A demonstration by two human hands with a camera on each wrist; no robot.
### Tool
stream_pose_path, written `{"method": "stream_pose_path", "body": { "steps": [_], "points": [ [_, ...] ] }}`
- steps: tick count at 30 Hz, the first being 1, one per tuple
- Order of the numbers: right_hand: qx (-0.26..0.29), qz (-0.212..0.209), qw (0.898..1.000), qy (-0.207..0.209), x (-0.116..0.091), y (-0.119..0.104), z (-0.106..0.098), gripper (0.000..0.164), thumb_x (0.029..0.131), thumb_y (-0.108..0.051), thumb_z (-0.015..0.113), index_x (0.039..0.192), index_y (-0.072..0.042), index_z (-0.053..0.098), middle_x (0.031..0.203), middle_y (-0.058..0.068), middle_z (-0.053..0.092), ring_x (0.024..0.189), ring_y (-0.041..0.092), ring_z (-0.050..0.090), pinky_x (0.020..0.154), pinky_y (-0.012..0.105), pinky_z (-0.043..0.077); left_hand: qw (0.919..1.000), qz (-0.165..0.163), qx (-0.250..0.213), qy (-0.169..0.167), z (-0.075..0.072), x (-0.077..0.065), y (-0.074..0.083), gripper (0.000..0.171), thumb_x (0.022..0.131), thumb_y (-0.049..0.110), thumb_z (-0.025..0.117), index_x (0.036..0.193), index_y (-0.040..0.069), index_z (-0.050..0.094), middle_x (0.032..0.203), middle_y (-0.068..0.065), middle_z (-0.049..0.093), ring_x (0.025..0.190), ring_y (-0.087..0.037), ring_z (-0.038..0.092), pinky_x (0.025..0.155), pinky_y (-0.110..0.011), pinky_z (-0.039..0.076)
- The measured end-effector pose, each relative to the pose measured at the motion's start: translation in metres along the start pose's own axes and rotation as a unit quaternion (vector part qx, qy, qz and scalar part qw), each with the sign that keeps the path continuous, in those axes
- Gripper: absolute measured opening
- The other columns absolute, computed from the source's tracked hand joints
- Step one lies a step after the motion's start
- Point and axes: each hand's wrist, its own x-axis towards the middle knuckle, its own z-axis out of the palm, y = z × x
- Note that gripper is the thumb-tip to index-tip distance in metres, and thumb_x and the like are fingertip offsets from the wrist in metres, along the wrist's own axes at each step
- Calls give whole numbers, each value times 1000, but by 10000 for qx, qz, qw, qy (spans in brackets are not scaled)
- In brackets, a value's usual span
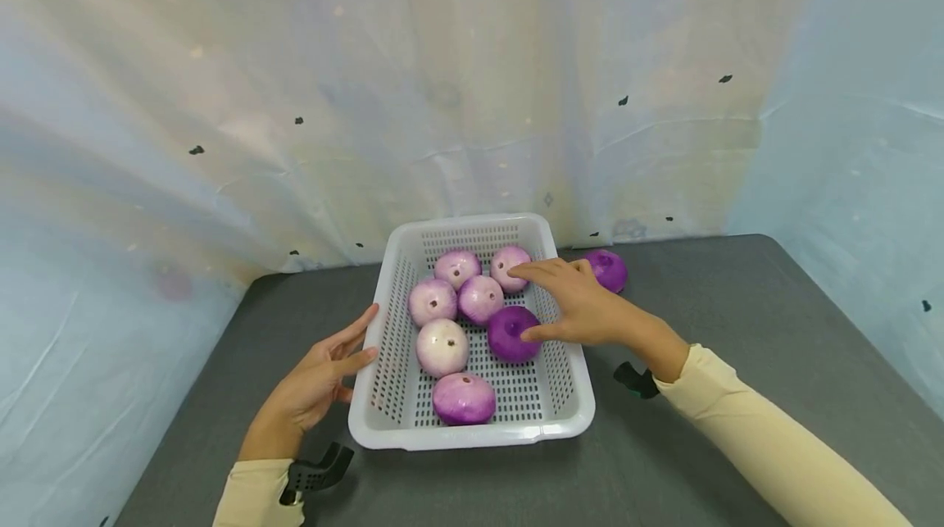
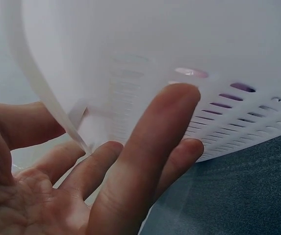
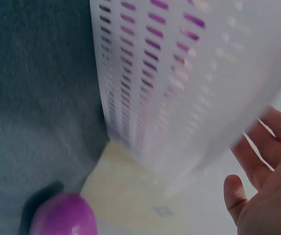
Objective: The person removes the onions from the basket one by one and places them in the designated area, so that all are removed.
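A white perforated plastic basket (image 1: 472, 433) holds several round purple-and-white onions, among them a dark purple onion (image 1: 509, 344) at its right side. My left hand (image 1: 317, 379) is at the basket's left wall, fingers loosely spread, fingertips right at the rim. In the left wrist view those fingers (image 2: 145, 147) lie along the outer wall. My right hand (image 1: 590, 306) reaches over the right rim, thumb overlapping the dark purple onion and fingertips overlapping a paler onion (image 1: 505, 263). Its thumb and fingers are apart, with nothing gripped between them.
Outside the basket, another dark purple onion (image 1: 610, 273) lies on the grey table (image 1: 723, 306) beyond my right hand. A pale patterned curtain (image 1: 472, 101) hangs behind the table and along both sides. Black straps are at both wrists.
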Motion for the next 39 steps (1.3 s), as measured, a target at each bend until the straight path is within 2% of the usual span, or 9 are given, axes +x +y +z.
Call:
{"method": "stream_pose_path", "body": {
  "steps": [7,16,22,31,39],
  "points": [
    [-187,12,9988,-457,12,-5,13,83,75,-47,83,147,-22,49,150,-1,51,141,20,45,98,46,25,10000,34,-18,-5,0,1,-1,75,98,18,64,159,33,22,167,-3,19,120,-25,61,78,-52,60],
    [-361,84,9945,-983,20,-5,16,78,74,-39,87,142,-21,55,147,1,56,136,20,51,103,46,27,9999,78,-72,-60,-1,2,-2,75,98,17,63,159,32,22,167,-3,20,123,-26,60,80,-55,59],
    [-628,94,9915,-1137,24,-5,18,78,69,-38,90,139,-20,59,142,-3,60,126,14,56,102,45,31,9999,72,-102,-107,-1,1,-1,75,99,17,63,159,33,21,167,-2,19,125,-27,58,81,-55,58],
    [-1173,271,9819,-1462,31,-5,25,87,62,-38,93,141,-30,57,136,-5,65,117,13,62,104,44,30,10000,48,-38,-74,-2,3,-2,75,98,17,63,159,33,21,167,-3,19,124,-26,59,81,-53,59],
    [-1475,42,9782,-1462,33,-6,30,87,59,-42,94,138,-33,59,128,-6,70,110,13,64,97,44,32,10000,51,-36,-34,-2,2,-3,76,98,17,65,159,32,22,168,-3,18,123,-26,59,81,-54,59]
  ]
}}
